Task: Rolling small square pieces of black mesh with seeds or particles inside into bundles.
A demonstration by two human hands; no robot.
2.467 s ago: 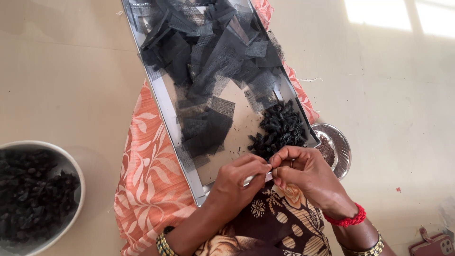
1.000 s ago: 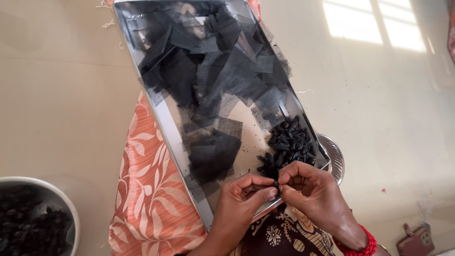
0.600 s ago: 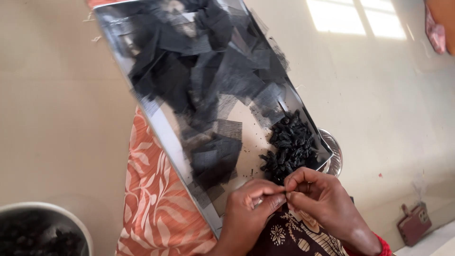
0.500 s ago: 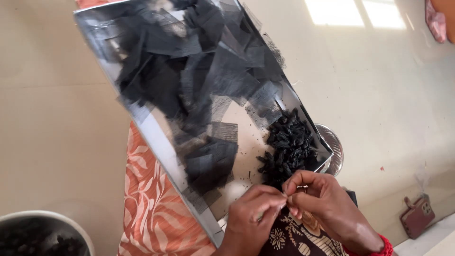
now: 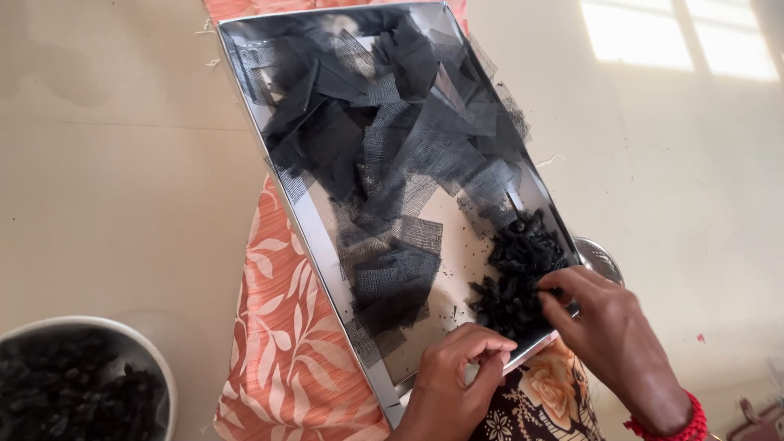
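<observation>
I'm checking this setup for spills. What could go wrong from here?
The tray looks tilted on the lap, so the dark pile under the right hand may slide off its low edge. The loose mesh squares overlap and could drift or snag together. The left hand steadies only one corner.

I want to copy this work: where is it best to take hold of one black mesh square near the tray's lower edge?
Probably pinch a free corner of the mesh square with the fingertips, coming from the near edge of the tray. It lies flat and thin, overlapping other pieces, so only its loose edges lift easily. The left hand is nearest; the right hand reaches the dark pile.
</observation>
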